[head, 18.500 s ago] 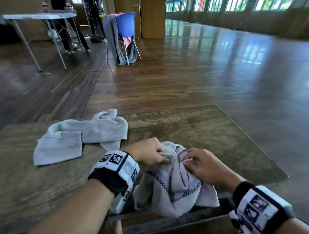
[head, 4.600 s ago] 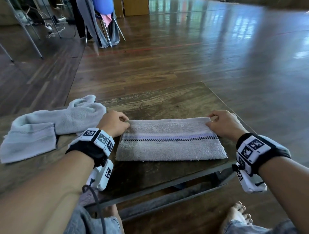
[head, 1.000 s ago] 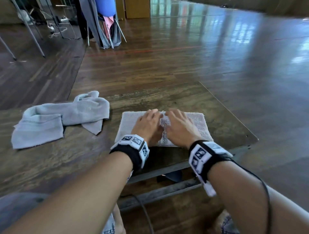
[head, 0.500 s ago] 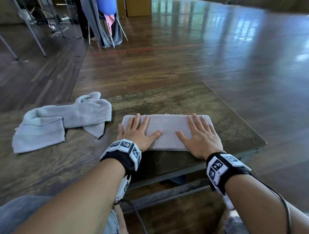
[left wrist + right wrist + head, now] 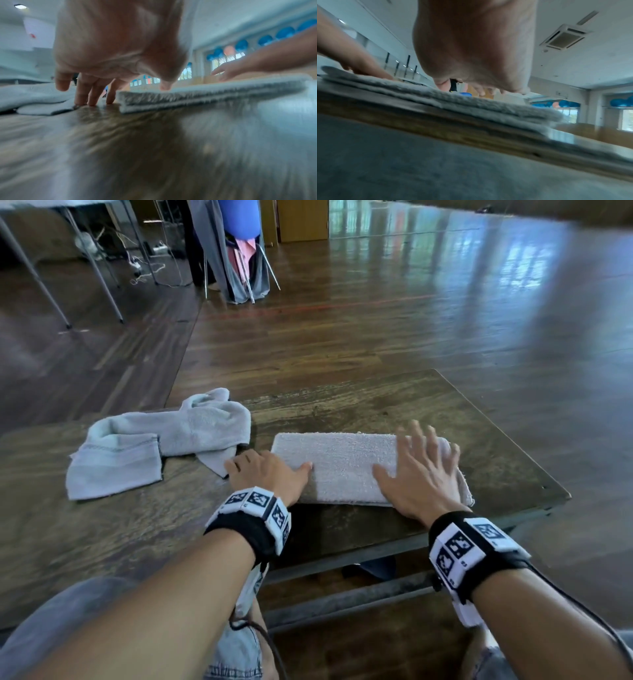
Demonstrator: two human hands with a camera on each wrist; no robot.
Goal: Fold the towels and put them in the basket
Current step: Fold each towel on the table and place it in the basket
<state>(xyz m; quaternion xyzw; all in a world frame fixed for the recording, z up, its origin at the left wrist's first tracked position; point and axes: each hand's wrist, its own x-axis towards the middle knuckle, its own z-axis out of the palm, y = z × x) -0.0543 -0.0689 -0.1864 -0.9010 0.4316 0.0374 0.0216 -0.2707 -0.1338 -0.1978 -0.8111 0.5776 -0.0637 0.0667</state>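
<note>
A folded grey-white towel (image 5: 342, 467) lies flat near the front edge of the wooden table (image 5: 376, 405). My left hand (image 5: 270, 470) is at its left end: the fingertips (image 5: 92, 100) touch the table beside the towel (image 5: 205, 93) and the thumb lies on top. My right hand (image 5: 411, 463) presses flat with spread fingers on the towel's right end, blurred by motion. The right wrist view shows the stacked layers of the towel (image 5: 471, 104) under my right hand (image 5: 479, 86). A crumpled light blue towel (image 5: 154, 446) lies to the left. No basket is in view.
The table's right corner (image 5: 561, 494) and front edge are close to the folded towel. A chair draped with cloth (image 5: 233, 251) and metal table legs (image 5: 92, 268) stand far back on the wooden floor. My knees are under the table's front edge.
Both hands have slid outward from the towel's middle. The left hand has come off the left end onto the table. The right hand has reached the right end.
</note>
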